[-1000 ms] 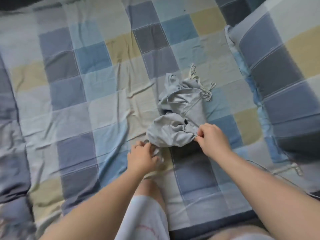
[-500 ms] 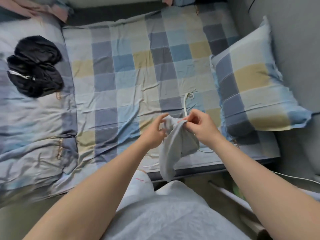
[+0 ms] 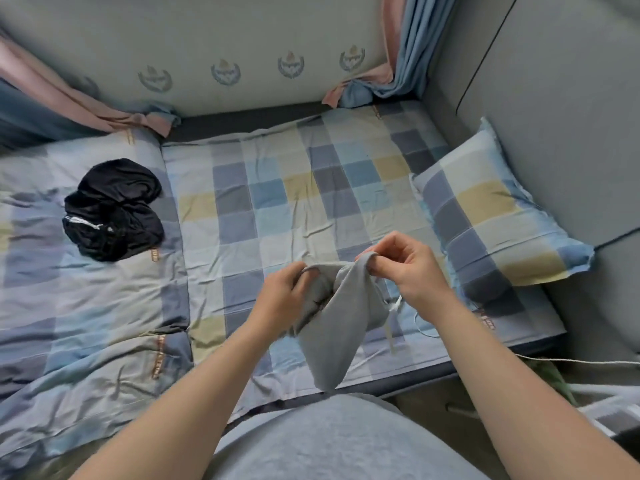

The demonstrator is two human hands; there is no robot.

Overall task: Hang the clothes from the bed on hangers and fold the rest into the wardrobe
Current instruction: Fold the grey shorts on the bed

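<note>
- Head view: small pale grey soft jersey garment [image 3: 332, 317] held up in the air over the near edge of the blue-and-yellow checked bedsheet [image 3: 277, 202]; its lower end hangs to a point just above the person's lap
- left hand [image 3: 280, 299] curled round the bunched top edge on its side; right hand [image 3: 405, 271] pinches the other top corner between thumb and fingers; hands near each other, cloth stretched between them
- thin pale drawstring [image 3: 388, 329] dangles below the right hand; likely the waistband end
- handling, as a guess: light, limp, no stiffness; it will sag and twist; best taken by the two top corners and spread apart to flatten before folding
- crumpled black garment [image 3: 114, 209] lies on the bed's left side, well apart, not yet dealt with; checked pillow [image 3: 491, 213] at right
</note>
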